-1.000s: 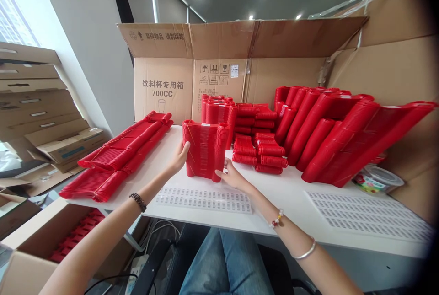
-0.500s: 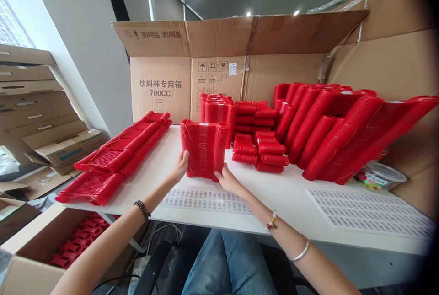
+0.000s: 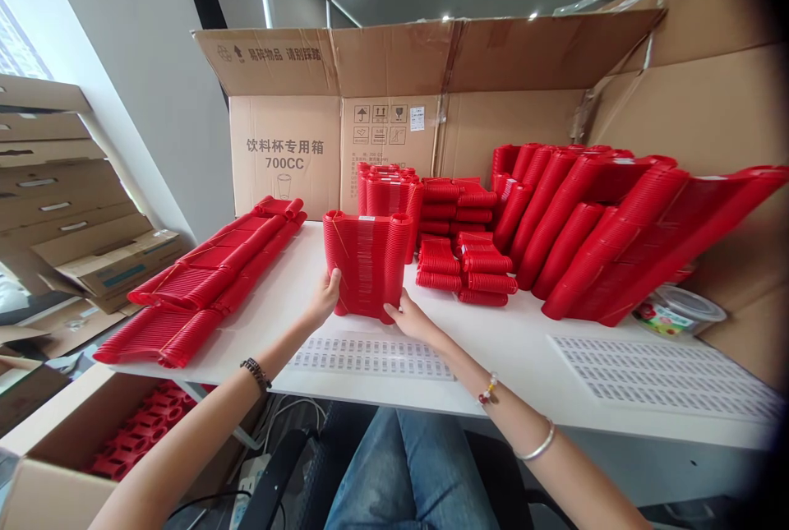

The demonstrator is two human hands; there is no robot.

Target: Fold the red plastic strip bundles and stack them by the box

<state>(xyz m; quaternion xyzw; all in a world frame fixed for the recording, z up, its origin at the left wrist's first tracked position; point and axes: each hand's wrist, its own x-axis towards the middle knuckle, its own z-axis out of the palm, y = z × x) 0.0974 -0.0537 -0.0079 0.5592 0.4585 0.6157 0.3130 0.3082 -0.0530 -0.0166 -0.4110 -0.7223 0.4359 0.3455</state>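
A stack of red ribbed plastic pieces (image 3: 365,267) stands upright on the white table in front of me, with a small white label on its top edge. My left hand (image 3: 325,296) grips its lower left side, fingers mostly hidden behind. At the lower right corner, my right hand (image 3: 407,316) is closed on the same stack. Just behind it stand more upright red stacks (image 3: 388,177). Below the stack, near the table's front edge, lies a sheet of small printed labels (image 3: 370,357).
Long red stacks (image 3: 215,259) lie at the table's left. Small bundles (image 3: 484,263) and tall leaning stacks (image 3: 592,226) fill the right, beside a round plastic tub (image 3: 678,312) and another label sheet (image 3: 653,374). Cardboard (image 3: 287,123) walls the back. An open carton (image 3: 67,489) holds red parts.
The view has shifted slightly. Both hands keep their hold on the red stack, which stays in nearly the same place.
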